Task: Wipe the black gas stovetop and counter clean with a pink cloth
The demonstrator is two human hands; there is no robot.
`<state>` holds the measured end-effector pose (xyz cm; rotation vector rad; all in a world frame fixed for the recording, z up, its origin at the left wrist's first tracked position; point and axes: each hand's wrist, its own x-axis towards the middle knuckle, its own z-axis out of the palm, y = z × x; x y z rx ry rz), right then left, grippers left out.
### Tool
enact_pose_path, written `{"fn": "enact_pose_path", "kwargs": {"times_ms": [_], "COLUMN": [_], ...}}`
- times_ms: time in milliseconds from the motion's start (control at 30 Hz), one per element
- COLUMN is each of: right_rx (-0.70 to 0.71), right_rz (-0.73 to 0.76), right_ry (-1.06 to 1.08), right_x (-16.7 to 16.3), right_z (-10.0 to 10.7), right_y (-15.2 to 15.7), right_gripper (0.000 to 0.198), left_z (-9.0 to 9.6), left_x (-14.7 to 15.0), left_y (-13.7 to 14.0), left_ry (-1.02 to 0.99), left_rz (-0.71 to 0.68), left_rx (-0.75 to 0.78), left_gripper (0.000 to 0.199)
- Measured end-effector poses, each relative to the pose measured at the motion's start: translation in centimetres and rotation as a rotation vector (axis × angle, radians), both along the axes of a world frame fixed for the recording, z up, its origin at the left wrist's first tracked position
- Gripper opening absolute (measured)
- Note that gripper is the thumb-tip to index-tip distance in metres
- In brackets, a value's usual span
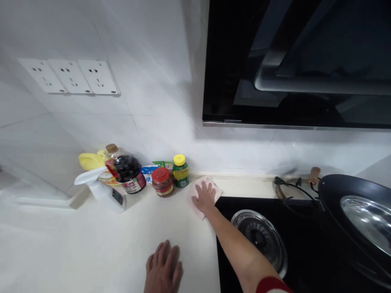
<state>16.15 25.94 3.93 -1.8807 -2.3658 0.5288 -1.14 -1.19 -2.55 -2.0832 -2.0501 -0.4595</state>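
My right hand (204, 198) lies flat with spread fingers on a pale pink cloth (217, 190), pressing it to the white countertop (122, 244) beside the hob's back left corner. Much of the cloth is hidden beneath the palm. Lower down, my left hand (161, 266) rests on the counter, holding nothing, its fingers slightly apart. Close to the cloth's left stand a green jar with a yellow lid (181, 173) and a red-lidded jar (163, 183).
Farther left are a dark bottle (130, 173), a white spray bottle (102, 191) and a yellow container (90, 161). A black hob (293, 248) with a round burner (259, 238) lies right, under a range hood (290, 73). A wok (332, 191) sits at far right.
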Motion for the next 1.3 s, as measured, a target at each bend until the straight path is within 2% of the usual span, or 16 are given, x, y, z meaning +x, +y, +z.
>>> {"fn": "enact_pose_path", "kwargs": {"times_ms": [100, 200, 367, 467, 567, 667, 767, 867, 967, 1067, 1300], "right_rx": [-0.027, -0.033, -0.063, -0.054, 0.048, 0.310, 0.568, 0.646, 0.626, 0.601, 0.536], "right_rz": [0.142, 0.268, 0.386, 0.389, 0.256, 0.004, -0.250, -0.407, -0.442, -0.454, -0.473], "right_ry": [0.059, 0.143, 0.205, 0.266, 0.467, 0.586, 0.427, 0.207, 0.055, -0.020, -0.054], "right_x": [-2.5, -3.2, -1.9, 0.0, 3.8, 10.0, 16.9, 21.7, 23.4, 23.3, 23.0], "right_z": [0.5, 0.8, 1.1, 0.5, -0.7, -2.2, -3.9, -6.1, -8.2, -9.2, -8.4], "right_y": [-3.0, -7.2, -14.8, -18.6, -21.8, -24.6, -26.5, -27.5, -27.5, -27.2, -27.2], "right_gripper": [0.069, 0.066, 0.066, 0.063, 0.040, 0.035, 0.038, 0.055, 0.065, 0.065, 0.060], "left_z": [0.1, -0.1, -0.1, 0.3, 0.9, 1.2, 1.5, 2.3, 3.6, 4.8, 7.6], "left_x": [-0.1, -0.2, -0.3, -0.5, -0.6, 0.0, 2.1, 5.2, 7.8, 8.9, 10.1], "left_y": [-0.1, -0.3, -0.1, 0.2, 0.2, -0.4, -0.9, -0.4, 1.9, 6.2, 19.6], "left_ry": [-0.044, -0.109, -0.171, -0.193, -0.199, -0.182, -0.151, -0.157, -0.185, -0.179, -0.195], "left_rz": [0.007, 0.005, -0.004, -0.005, -0.013, -0.079, -0.171, -0.137, -0.031, 0.007, 0.070], "left_rx": [-0.019, -0.010, 0.022, 0.010, 0.011, 0.012, -0.015, -0.121, -0.244, -0.276, -0.299], "left_gripper": [0.046, 0.052, 0.057, 0.052, 0.050, 0.052, 0.053, 0.064, 0.068, 0.066, 0.063]}}
